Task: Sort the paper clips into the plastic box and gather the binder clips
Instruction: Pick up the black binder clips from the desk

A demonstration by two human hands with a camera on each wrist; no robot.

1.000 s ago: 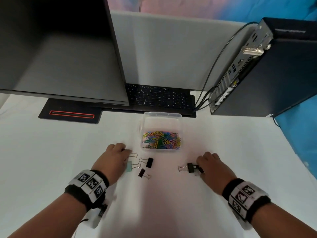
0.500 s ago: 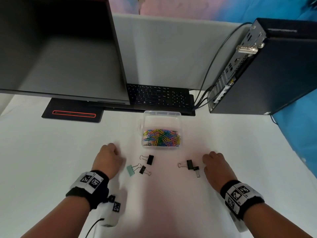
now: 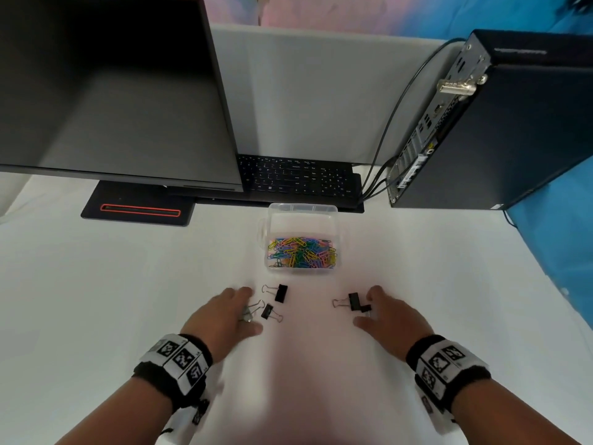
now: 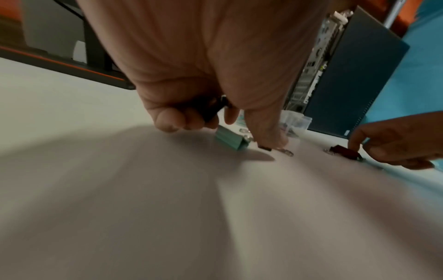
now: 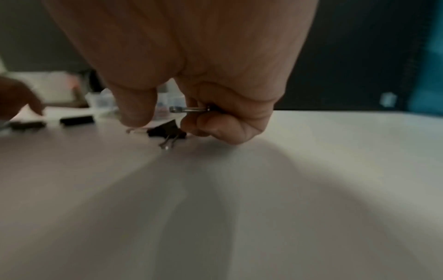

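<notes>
— Where are the paper clips?

— The multicoloured wire paper clips [image 3: 301, 253] lie heaped in the clear rectangular plastic box [image 3: 333, 216], which sits on the white table [image 3: 96, 284] in front of the black keyboard [image 3: 295, 178].

— And the binder clips?

— All on the table, nearer the person than the box. A black binder clip with wire handles [image 3: 280, 292] lies alone just below the box; a smaller black one [image 3: 268, 312] lies beside the left hand [image 3: 221, 316]. The pale green metal binder clip [image 4: 231, 141] sits under that hand's fingers.

— Is the left hand gripping it?

— The fingers curl down around the green clip and the thumb points at the table beside it (whether they actually pinch it, I cannot tell).

— The right hand [image 3: 390, 316]?

— Its curled fingers hold a silver wire handle [image 5: 188, 109], seen from the right wrist. A pair of black binder clips [image 3: 356, 303] lies touching each other just beside its fingertips.
</notes>
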